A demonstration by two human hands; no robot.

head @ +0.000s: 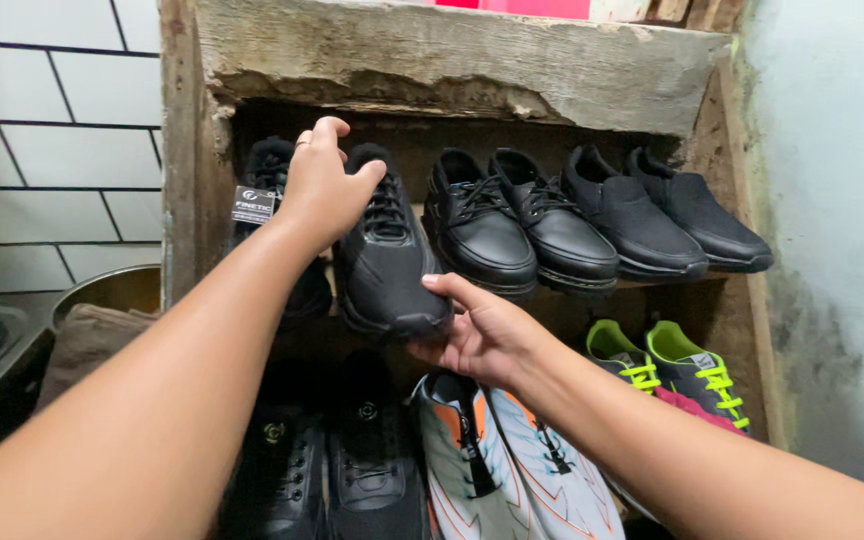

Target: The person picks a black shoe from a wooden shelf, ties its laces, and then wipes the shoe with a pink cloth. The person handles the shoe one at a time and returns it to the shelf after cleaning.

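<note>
On upper shelf [652,285]: both hands grip black shoe [387,262]; black-white tag [252,204] left.

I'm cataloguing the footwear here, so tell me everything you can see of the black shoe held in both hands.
The black shoe is a matte lace-up sneaker, with black laces and a thick dark sole. It sits toe toward the camera on the upper wooden shelf. The left hand grips its heel collar; the right hand holds the toe from below. Its twin, bearing a hang tag, stands beside it.

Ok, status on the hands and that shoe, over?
Left hand gripping black shoe at heel. Right hand under its toe. Lace-up shoes close beside on shelf.
</note>
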